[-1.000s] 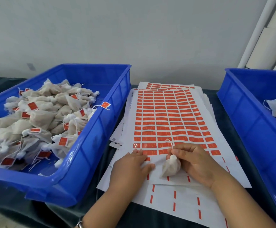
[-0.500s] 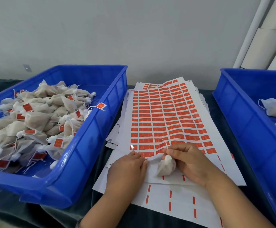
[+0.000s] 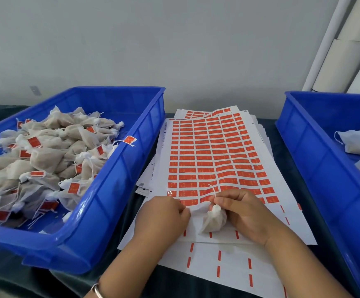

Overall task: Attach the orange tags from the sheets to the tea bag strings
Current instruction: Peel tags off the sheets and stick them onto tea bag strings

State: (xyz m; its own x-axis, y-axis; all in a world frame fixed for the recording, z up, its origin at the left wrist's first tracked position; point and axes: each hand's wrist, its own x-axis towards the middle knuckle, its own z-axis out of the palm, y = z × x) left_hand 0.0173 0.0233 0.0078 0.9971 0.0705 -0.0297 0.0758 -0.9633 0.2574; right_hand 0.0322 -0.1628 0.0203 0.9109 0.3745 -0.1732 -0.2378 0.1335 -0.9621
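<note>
A white sheet of orange tags lies on a stack of sheets in the middle of the table. My right hand pinches the neck of a small tea bag, and the bag's white string sticks up over the lowest tag rows. My left hand has its fingers curled at the sheet's near edge, pinching a lifted tag or the backing just left of the bag. The fingertips hide what is pinched.
A blue bin on the left holds a heap of tagged tea bags. A second blue bin on the right holds a few untagged bags. Used sheets with leftover orange strips lie nearest me. White rolls lean at the back right.
The top sheet has lifted and buckled near my hands, and its far edge has risen. Both hands stay at the sheet's near rows, with the bag held in the same place.
</note>
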